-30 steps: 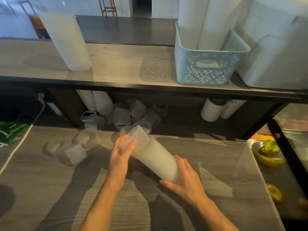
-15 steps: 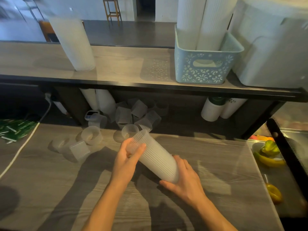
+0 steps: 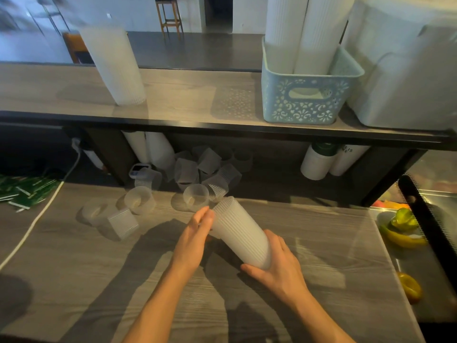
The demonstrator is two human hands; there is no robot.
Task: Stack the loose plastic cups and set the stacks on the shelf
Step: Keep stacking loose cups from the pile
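Observation:
A tilted stack of ribbed clear plastic cups (image 3: 241, 233) hangs just above the grey counter. My right hand (image 3: 279, 266) cups its lower end, fingers curled round it. My left hand (image 3: 195, 238) lies with straight fingers against the stack's upper end. Loose cups lie behind: one on its side (image 3: 195, 196), another (image 3: 139, 200) to the left, two more (image 3: 123, 222) near it, and a pile (image 3: 205, 167) under the shelf (image 3: 173, 100). A tall finished stack (image 3: 115, 68) stands on the shelf at the left.
A pale blue basket (image 3: 306, 95) holding tall white stacks sits on the shelf's right, beside a big white container (image 3: 405, 70). White paper cups (image 3: 319, 162) lie under the shelf. A white cable (image 3: 32, 219) and green packets (image 3: 22, 191) are left; fruit (image 3: 403, 219) right.
The top cup that stuck out of the stack has slid down into it under my left hand. My left hand's fingers now lie straight beside the stack's upper end. My right hand kept its hold.

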